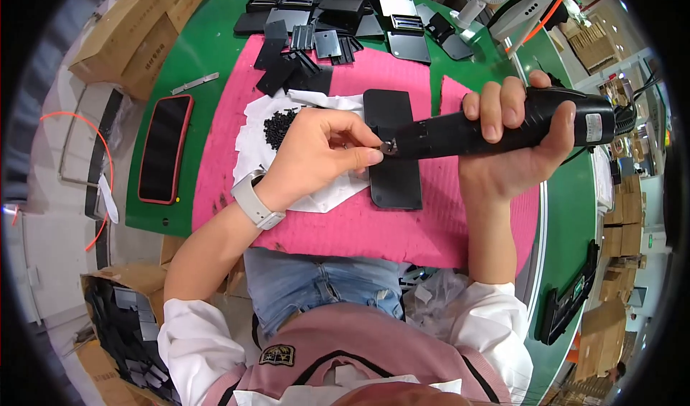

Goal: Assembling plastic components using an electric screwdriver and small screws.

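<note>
Here we are: our right hand (514, 169) is wrapped firmly around the black power tool (445, 138), its tip crossing above the black plate (397, 185) on the pink mat (323, 233). Our left hand (323, 144) brings thumb and forefinger close to that tip; whether they pinch something, we can't tell!

The danger? A start-up now could nip those fingertips, so close do they sit. A tilted or unsteady tool might slip and scratch the plate, and we see no hand bracing it, so it could slide. A careless left wrist could scatter the small black pieces (277, 128) on the white cloth (251, 163).

Now the count: two hands, one tool, one plate under it, one cloth, one phone (164, 151), one metal strip (195, 83). The small pieces are too heaped to number; the stacked black parts (345, 2) behind overlap too much.
</note>
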The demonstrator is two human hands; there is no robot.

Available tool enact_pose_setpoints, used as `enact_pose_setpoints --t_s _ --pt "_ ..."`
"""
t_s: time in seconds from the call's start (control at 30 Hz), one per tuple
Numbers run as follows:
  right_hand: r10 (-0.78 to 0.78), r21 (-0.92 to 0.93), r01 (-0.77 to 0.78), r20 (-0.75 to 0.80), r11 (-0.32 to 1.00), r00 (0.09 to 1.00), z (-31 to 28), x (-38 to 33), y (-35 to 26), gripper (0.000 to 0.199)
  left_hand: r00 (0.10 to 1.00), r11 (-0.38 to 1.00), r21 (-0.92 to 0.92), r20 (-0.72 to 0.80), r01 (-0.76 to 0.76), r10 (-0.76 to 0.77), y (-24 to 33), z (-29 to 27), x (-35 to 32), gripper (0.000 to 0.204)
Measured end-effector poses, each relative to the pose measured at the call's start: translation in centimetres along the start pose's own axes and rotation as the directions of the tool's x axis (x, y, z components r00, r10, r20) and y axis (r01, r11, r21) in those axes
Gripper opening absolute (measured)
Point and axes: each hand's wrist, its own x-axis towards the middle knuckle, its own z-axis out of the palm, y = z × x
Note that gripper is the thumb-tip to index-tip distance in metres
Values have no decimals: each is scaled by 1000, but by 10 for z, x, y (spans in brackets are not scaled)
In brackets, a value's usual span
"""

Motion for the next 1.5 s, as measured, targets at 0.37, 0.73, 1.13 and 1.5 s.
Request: enact_pose_setpoints --t_s 0.37,0.73,1.13,1.5 --pt "54 -29 -50 184 998 981 -19 24 -7 37 991 981 155 -82 118 -106 6 5 5 39" --pt "64 -154 -43 136 987 989 -7 24 20 22 959 948 155 22 277 -284 -9 13 20 42" --pt "242 -462 -75 314 884 918 7 32 27 23 953 947 109 -15 303 -304 -9 15 19 33" --pt "211 -531 -53 242 846 947 9 16 21 25 946 938 126 -32 323 -322 -5 18 17 31"
